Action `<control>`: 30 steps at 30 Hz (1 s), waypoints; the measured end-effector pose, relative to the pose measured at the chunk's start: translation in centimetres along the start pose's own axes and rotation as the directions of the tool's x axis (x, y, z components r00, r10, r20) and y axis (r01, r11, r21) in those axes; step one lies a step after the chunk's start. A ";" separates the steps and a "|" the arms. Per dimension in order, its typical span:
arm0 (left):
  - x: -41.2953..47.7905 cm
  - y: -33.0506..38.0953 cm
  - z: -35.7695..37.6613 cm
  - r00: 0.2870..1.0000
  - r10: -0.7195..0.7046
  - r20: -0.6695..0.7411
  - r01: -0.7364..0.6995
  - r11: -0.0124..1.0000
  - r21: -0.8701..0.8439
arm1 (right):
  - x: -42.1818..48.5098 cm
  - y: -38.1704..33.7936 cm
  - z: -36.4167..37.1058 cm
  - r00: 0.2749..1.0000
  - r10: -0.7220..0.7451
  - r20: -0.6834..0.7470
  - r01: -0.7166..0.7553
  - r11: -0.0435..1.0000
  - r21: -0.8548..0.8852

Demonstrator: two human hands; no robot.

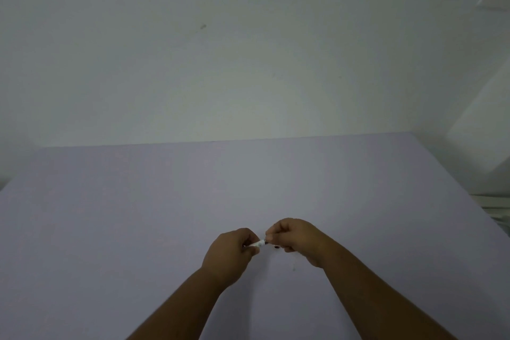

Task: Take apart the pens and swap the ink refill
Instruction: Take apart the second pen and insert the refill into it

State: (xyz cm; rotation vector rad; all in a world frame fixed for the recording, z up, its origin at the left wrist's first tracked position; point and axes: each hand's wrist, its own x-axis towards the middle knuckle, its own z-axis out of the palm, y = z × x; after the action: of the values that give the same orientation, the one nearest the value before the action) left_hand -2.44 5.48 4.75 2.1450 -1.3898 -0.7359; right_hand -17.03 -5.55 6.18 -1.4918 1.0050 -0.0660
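Note:
Both hands meet over the pale lilac table [138, 215], just below the middle of the view. A short stretch of a white pen [259, 243] shows between them, with a dark band at its right end. My left hand [230, 252] is closed around the pen's left part. My right hand [296, 240] pinches its right end with thumb and fingers. A small dark piece [276, 247] shows under my right fingers. A thin pale strip [294, 263] hangs or lies below my right hand; what it is I cannot tell. Most of the pen is hidden inside the fists.
The table's far edge meets a plain white wall [248, 63]. The table's right edge runs diagonally down the right side, with a white ledge or frame [496, 204] beyond it.

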 end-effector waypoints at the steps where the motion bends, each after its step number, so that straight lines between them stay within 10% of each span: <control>1: 0.1 -0.1 0.0 1.000 0.002 0.001 -0.002 1.000 0.002 | 0.0 0.0 -0.1 1.000 -0.030 0.001 0.030 1.000 0.004; 22: 0.6 -0.6 0.9 0.992 -0.124 0.007 0.125 0.989 -0.082 | 2.3 -0.4 -0.9 0.994 0.097 -0.049 -0.101 0.992 -0.080; 25: 0.8 -1.3 0.9 0.952 -0.300 0.057 0.300 0.885 -0.356 | 4.3 -0.4 -2.3 0.932 0.002 -0.363 -0.120 0.946 -0.302; 30: 0.9 -2.0 0.7 0.833 -0.483 0.270 0.526 0.538 -0.658 | 6.9 1.1 -0.7 0.926 0.005 -0.378 -0.217 0.825 -0.522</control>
State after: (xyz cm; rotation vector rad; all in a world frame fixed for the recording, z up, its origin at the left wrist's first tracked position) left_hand -1.23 5.32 2.77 1.8394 -0.3076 -1.3071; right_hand -13.71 -10.11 1.93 -1.9949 1.5024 0.0466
